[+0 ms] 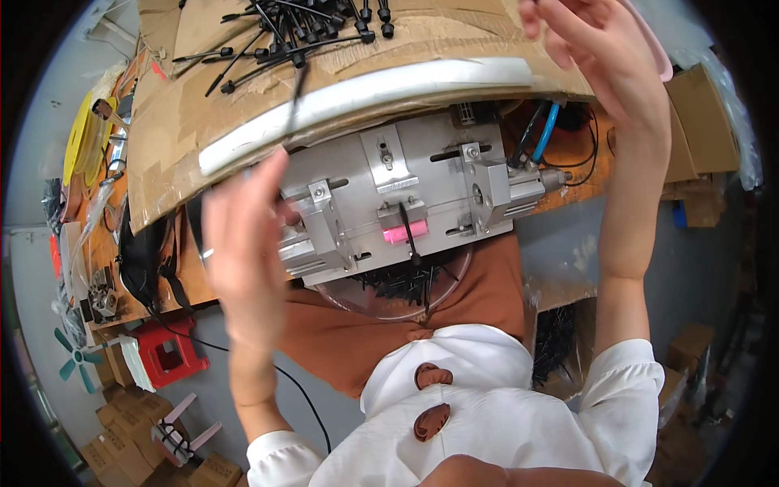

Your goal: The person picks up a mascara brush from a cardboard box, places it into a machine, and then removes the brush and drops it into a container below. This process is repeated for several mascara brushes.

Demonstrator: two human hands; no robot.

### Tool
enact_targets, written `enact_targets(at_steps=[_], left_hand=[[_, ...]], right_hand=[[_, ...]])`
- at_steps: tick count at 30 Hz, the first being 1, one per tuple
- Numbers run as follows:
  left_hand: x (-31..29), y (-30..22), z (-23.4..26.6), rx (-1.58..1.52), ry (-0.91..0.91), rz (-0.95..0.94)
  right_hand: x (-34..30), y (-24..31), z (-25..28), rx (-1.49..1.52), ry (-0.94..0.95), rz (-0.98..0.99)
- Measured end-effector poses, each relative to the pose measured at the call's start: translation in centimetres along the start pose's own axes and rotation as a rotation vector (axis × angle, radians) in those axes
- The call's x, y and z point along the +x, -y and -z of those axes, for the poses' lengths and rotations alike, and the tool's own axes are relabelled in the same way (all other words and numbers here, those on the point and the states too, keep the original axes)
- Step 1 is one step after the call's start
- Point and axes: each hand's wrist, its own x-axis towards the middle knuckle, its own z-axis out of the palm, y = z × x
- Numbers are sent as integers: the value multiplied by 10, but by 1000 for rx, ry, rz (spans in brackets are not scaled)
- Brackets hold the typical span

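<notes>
My left hand (247, 235) is blurred by motion at the left of the metal fixture (357, 158). Between its thumb and forefinger runs a thin black rod (295, 105), smeared too, reaching up toward a pile of black knob-ended rods (300, 24) on cardboard. High at the right, my right hand (596, 61) hangs in the air, fingers loosely bent and apart, with nothing seen in it. Another black rod (410, 235) lies across a bright pink block (395, 234) at the fixture's front middle. A clear bowl (345, 304) of small black parts rests on my lap below.
White padding (365, 97) lines the front edge of the cardboard sheet (454, 32) above the fixture. Blue tubing (547, 130) and black cables run at its right. A red stool (169, 355) stands on the floor to the left; an open box (560, 345) of black parts is beside my right thigh.
</notes>
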Motion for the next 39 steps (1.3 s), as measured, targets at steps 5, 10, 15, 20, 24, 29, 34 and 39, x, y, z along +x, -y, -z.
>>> enact_targets(at_steps=[5, 10, 15, 20, 24, 29, 34, 39], left_hand=[[-86, -66, -49, -15, 210, 82], [-86, -80, -71, 30, 314, 137], [-86, -83, -75, 121, 326, 147], [-79, -83, -65, 162, 355, 160], [-1, -54, -37, 164, 172, -3], [101, 18, -60, 257, 8, -154], [115, 20, -56, 32, 341, -114], [93, 10, -35, -41, 257, -75]], right_hand=[[-32, -27, 5, -46, 151, 140], [-59, -19, -24, -101, -117, 214], [-80, -16, -63, -236, -344, 255], [-130, -64, -89, -696, -177, 366], [-158, -105, -123, -768, -48, 311], [-154, -122, -146, -748, 28, 246], [-148, -129, -146, -776, -14, 273], [-143, -101, -136, -889, 231, 176]])
